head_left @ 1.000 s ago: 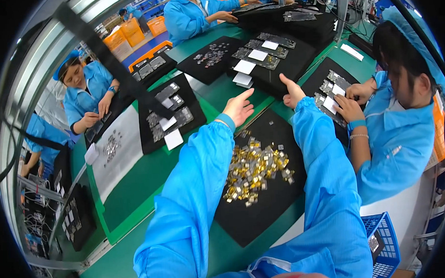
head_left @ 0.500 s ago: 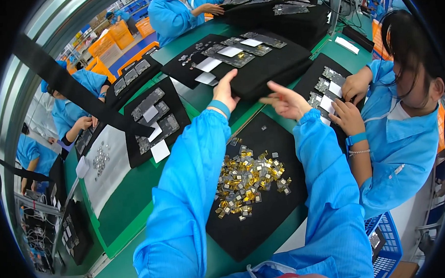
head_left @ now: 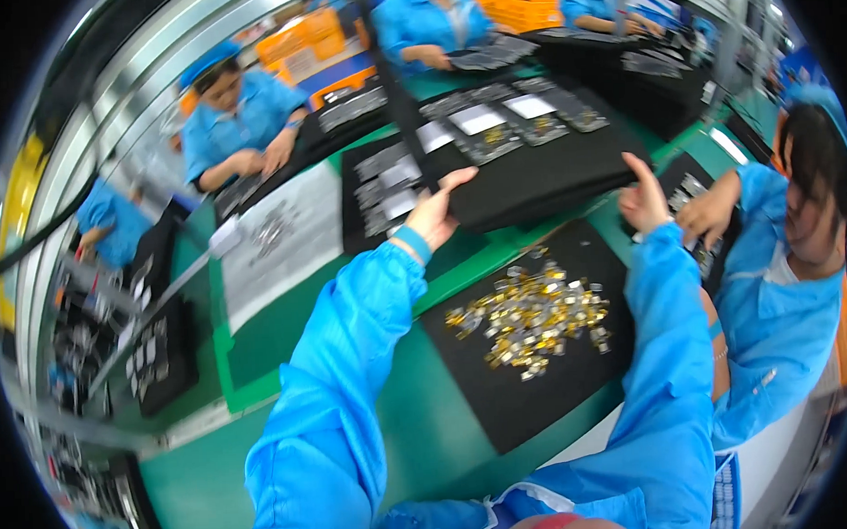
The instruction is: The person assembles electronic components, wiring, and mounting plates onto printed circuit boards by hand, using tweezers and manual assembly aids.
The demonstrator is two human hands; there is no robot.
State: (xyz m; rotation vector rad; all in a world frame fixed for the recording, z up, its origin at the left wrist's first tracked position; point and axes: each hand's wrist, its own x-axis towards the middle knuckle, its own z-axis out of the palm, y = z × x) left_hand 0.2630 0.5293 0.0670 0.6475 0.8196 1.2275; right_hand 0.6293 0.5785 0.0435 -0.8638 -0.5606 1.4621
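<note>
A stack of black foam mats (head_left: 546,174) lies before me, topped with a row of flat grey electronic parts (head_left: 483,150) and white cards (head_left: 480,120). My left hand (head_left: 434,216) is closed on the stack's near left corner, thumb on top. At the near right corner, my right hand (head_left: 643,199) grips the edge; its thumb shows, while most of its fingers are hidden. Nearer to me, a heap of small clear-and-yellow parts (head_left: 542,316) is spread on another black mat (head_left: 503,406).
To the left lie a black mat of grey parts (head_left: 374,193) and a white sheet (head_left: 297,260) bearing small pieces. A co-worker (head_left: 779,280) sits close on my right, hands over parts. Other workers (head_left: 241,122) sit across the green table (head_left: 393,452). A dark strap crosses the view.
My right hand has moved from open beside the stack to its right corner. My left hand stays at the left corner. The view has turned leftward, so the scene sits further right.
</note>
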